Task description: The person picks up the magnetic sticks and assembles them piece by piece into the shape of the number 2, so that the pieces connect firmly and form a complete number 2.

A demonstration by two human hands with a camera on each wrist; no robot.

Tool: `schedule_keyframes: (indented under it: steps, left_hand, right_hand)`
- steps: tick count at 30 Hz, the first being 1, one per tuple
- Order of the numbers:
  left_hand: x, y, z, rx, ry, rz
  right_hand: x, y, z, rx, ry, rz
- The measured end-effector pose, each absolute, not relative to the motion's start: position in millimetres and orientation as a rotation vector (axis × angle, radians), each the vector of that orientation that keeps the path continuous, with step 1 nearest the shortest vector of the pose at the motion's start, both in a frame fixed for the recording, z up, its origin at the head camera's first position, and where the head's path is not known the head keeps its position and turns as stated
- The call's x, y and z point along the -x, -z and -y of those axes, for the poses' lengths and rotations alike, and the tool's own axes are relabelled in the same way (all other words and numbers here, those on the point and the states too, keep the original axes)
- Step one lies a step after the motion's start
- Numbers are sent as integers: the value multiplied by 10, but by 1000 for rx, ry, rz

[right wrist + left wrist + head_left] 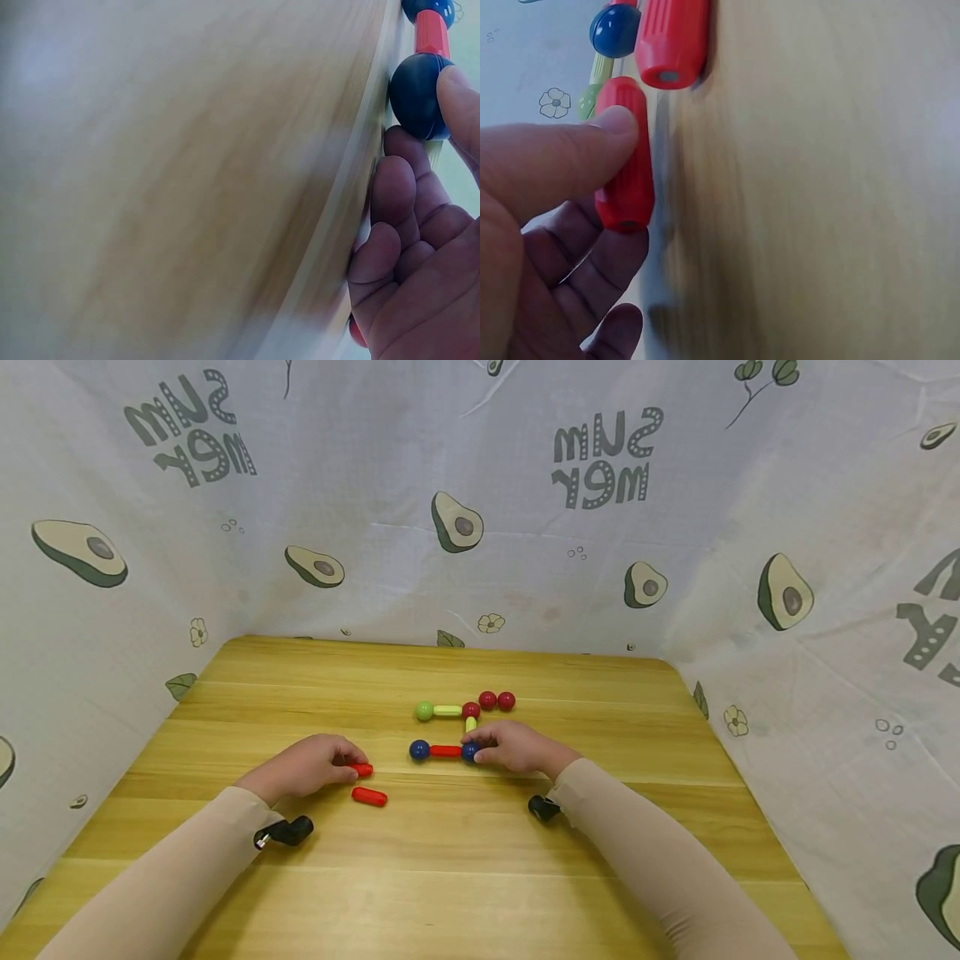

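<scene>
Two hands are in use: my left hand (311, 766) pinches a short red rod (363, 770) between thumb and fingers at table level; my right hand (517, 747) grasps the right-hand blue ball (470, 753) with thumb and forefinger, other fingers bent. The surface is a wood-grain table (450, 877), enclosed by pale cloth (525, 577) printed with avocados and lettering. Left to right, a loose red rod (369, 797) lies on my side of the held one; a second blue ball (419, 750) joins the grasped ball through a red connecting rod (446, 751); behind, a green ball (424, 711) meets a crimson ball (471, 710) through a yellow rod (447, 711). Another yellow piece (471, 724) runs from the crimson ball toward my right fingers, which obscure its near end. Two more crimson balls (506, 701) sit just beside, at right.
</scene>
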State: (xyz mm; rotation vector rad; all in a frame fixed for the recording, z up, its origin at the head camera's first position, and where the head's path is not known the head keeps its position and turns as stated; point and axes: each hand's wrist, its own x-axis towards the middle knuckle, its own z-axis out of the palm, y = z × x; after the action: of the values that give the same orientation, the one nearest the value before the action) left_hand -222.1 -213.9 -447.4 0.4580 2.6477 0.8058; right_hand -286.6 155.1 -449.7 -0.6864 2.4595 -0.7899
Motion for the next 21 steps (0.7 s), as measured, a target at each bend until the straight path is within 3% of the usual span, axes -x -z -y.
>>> schedule_keyframes:
  steps: [21]
  left_hand:
    - [2196, 4533, 1833, -419, -1016, -2690]
  right_hand:
    - [2925, 4482, -1460, 676, 763, -2486]
